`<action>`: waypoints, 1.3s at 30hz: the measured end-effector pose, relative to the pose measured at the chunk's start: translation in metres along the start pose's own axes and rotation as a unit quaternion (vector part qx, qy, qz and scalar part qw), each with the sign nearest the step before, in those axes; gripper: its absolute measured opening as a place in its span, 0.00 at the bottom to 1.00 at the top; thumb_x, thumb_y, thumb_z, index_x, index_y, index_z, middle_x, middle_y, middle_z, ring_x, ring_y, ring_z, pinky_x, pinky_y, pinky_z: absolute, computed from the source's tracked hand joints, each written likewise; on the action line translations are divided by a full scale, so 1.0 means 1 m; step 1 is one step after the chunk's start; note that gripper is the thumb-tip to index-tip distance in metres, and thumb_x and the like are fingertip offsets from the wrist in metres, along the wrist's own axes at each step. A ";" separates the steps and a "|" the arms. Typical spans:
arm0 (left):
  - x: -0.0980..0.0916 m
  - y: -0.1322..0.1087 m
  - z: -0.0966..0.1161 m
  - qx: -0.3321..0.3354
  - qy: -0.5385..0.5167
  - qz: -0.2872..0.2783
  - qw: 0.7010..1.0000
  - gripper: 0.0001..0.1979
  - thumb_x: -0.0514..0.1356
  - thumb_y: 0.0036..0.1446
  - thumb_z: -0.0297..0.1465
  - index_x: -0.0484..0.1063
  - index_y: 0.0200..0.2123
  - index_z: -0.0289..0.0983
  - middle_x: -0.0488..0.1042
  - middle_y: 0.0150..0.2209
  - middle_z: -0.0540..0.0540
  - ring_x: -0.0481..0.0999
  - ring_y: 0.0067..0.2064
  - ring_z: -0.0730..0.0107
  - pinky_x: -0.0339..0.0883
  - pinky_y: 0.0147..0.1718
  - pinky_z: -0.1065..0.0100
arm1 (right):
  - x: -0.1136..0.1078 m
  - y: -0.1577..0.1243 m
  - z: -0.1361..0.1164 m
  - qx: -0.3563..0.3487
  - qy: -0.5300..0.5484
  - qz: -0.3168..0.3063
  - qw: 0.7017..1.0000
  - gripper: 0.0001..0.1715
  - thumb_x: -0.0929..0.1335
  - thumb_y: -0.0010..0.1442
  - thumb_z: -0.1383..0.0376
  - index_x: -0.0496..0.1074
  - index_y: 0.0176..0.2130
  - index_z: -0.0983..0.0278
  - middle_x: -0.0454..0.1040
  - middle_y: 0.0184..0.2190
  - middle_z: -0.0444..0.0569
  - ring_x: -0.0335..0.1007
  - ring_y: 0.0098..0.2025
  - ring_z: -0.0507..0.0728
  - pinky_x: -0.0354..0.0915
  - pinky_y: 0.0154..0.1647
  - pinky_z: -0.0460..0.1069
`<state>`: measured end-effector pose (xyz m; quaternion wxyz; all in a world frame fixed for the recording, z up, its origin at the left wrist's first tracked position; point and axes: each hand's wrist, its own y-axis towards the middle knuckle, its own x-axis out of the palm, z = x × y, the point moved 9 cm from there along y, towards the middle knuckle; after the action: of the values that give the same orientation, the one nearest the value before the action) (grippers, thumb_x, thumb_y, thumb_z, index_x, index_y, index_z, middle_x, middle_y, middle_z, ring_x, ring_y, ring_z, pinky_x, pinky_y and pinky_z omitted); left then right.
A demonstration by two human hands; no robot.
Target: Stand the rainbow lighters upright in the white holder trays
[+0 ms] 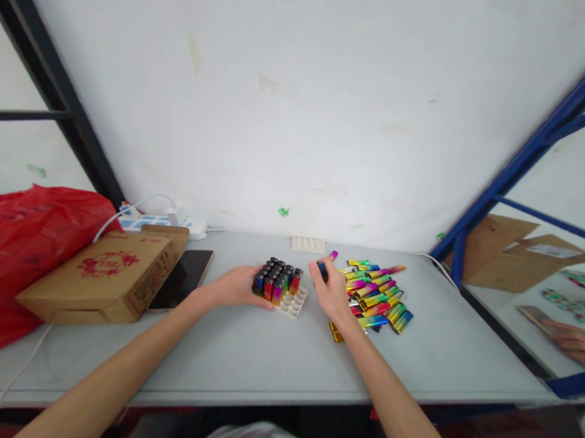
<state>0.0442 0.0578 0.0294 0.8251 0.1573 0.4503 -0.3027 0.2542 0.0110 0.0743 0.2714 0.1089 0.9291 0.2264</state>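
Observation:
A pale tray with round holes [294, 302] lies on the table. Several upright tubes with black ends and shiny red, blue, green and purple sides [275, 281] stand packed in it, leaving some holes bare at the right. My left hand [237, 286] is closed around the left side of this group, thumb at the front and fingers behind. To the right of the tray, my right hand [330, 288] pinches a dark blue tube [322, 270] above the table. Beside it spreads a loose pile of shiny rainbow-coloured tubes [374, 295], partly hidden by that hand.
A second pale tray [308, 244] lies against the wall. At left are a cardboard box [98, 275], a dark tablet [183, 278], a power strip [156, 223] and a red plastic bag [14, 253]. Beyond the blue frame [472, 231] at right, another person's hand [577, 340] shows.

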 end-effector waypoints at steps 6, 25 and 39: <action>0.000 0.001 0.001 0.004 0.006 0.002 1.000 0.42 0.71 0.43 0.60 0.74 0.57 0.42 0.83 0.52 0.44 0.82 0.51 0.48 0.72 0.51 0.62 | 0.007 -0.003 -0.012 -0.041 0.020 -0.073 0.996 0.19 0.59 0.75 0.49 0.68 0.43 0.60 0.73 0.31 0.46 0.71 0.35 0.57 0.64 0.36 0.49; 0.000 0.000 -0.002 0.007 0.005 0.011 1.000 0.43 0.71 0.44 0.59 0.73 0.58 0.41 0.83 0.51 0.44 0.82 0.49 0.48 0.72 0.48 0.61 | 0.028 -0.015 -0.028 -0.108 -0.007 -0.177 0.978 0.13 0.68 0.68 0.53 0.77 0.43 0.59 0.73 0.26 0.43 0.70 0.28 0.55 0.65 0.34 0.50; -0.001 0.001 0.001 0.007 0.014 0.004 1.000 0.39 0.72 0.45 0.56 0.74 0.56 0.41 0.83 0.50 0.46 0.82 0.50 0.50 0.71 0.49 0.63 | 0.024 -0.013 -0.034 -0.172 -0.032 -0.153 0.973 0.06 0.70 0.68 0.62 0.77 0.42 0.62 0.76 0.30 0.45 0.70 0.29 0.54 0.66 0.37 0.49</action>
<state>0.0452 0.0578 0.0307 0.8190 0.1688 0.4590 -0.3001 0.2143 -0.0049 0.0831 0.3467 -0.0760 0.8728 0.3350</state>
